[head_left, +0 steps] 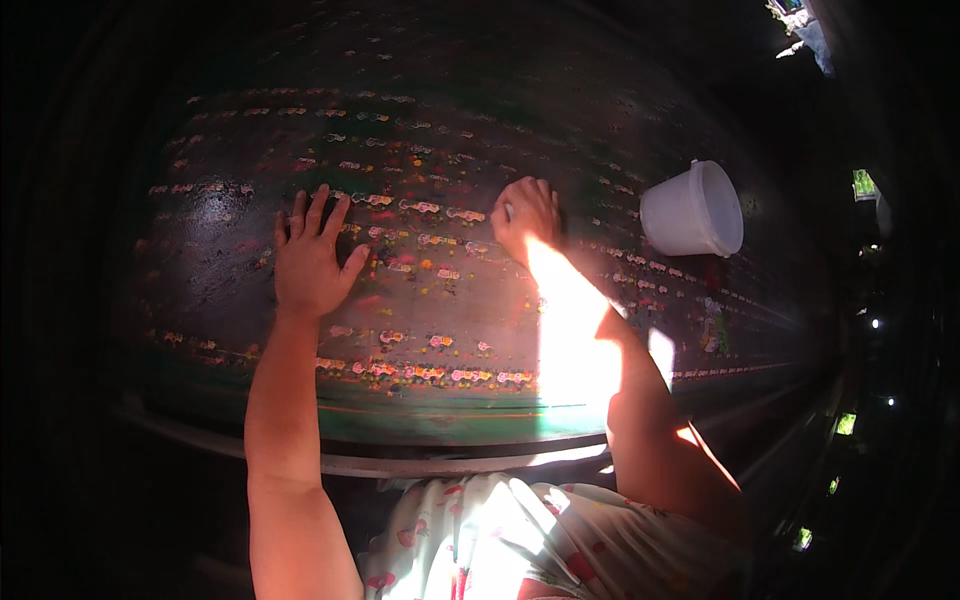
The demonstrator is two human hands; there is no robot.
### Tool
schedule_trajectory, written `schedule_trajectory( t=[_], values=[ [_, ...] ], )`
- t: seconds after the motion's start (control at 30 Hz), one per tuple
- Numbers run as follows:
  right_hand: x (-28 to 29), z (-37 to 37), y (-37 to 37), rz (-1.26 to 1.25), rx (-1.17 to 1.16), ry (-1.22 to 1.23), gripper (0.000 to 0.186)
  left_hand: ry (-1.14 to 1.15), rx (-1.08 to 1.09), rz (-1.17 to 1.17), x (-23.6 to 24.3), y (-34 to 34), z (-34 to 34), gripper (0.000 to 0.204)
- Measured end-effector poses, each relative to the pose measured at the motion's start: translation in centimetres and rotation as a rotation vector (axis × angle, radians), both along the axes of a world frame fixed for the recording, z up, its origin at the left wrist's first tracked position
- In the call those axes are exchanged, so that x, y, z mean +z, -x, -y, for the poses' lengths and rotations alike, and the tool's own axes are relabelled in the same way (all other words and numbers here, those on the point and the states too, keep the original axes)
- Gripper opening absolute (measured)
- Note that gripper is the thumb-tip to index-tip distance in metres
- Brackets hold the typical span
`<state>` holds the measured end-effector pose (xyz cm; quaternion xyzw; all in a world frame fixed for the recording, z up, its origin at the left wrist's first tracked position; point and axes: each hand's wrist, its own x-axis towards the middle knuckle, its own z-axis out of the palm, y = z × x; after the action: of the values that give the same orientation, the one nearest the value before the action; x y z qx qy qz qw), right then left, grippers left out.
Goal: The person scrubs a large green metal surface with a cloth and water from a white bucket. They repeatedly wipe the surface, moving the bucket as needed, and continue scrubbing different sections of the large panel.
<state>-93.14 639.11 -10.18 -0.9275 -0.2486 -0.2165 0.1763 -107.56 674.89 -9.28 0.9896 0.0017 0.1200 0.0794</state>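
My left hand (313, 262) rests palm down on a wide dark surface (480, 320), fingers spread, holding nothing. That surface carries rows of small pink, orange and yellow motifs; whether they are printed or loose pieces I cannot tell. One motif row (420, 207) runs between my two hands. Farther right, my right hand (527, 215) is closed low against the same surface, fingers curled. A small pale thing (508, 211) shows at its inner side, mostly hidden by the fingers, and its kind is unclear.
To the right of my right hand a white plastic bucket (668, 215) lies tilted or appears so through the lens. Bright sunlight (580, 365) falls over my right forearm and the near part. A pale edge rail (400, 467) borders the surface close to my body.
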Motion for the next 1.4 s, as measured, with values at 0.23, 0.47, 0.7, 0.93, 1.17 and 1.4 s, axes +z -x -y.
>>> schedule_trajectory(
  t=[0.23, 0.47, 0.7, 0.93, 1.17, 1.4],
  values=[
    [-2.0, -8.9, -4.4, 0.103, -0.070, -0.005, 0.010, -0.058, 0.022, -0.114, 0.1, 0.0, 0.0, 0.080],
    [-0.3, 1.0, 0.5, 0.010, 0.065, 0.025, 0.008, 0.006, 0.002, -0.057, 0.5, -0.1, 0.1, 0.080],
    [-1.4, -10.5, -8.4, 0.005, -0.207, -0.015, 0.010, 0.031, -0.007, 0.010, 0.0, -0.2, -0.1, 0.078],
    [0.0, -8.9, 0.0, -0.097, 0.362, -0.016, 0.007, 0.024, 0.015, -0.067, 0.5, 0.0, 0.0, 0.080],
    [-1.0, -13.7, -8.5, 0.061, -0.056, -0.019, 0.009, 0.021, 0.010, -0.059, -0.1, -0.1, -0.1, 0.082],
    [-0.5, -9.3, 0.0, -0.056, 0.392, 0.003, 0.008, 0.021, 0.016, -0.075, 0.5, -0.2, -0.1, 0.081]
  ],
)
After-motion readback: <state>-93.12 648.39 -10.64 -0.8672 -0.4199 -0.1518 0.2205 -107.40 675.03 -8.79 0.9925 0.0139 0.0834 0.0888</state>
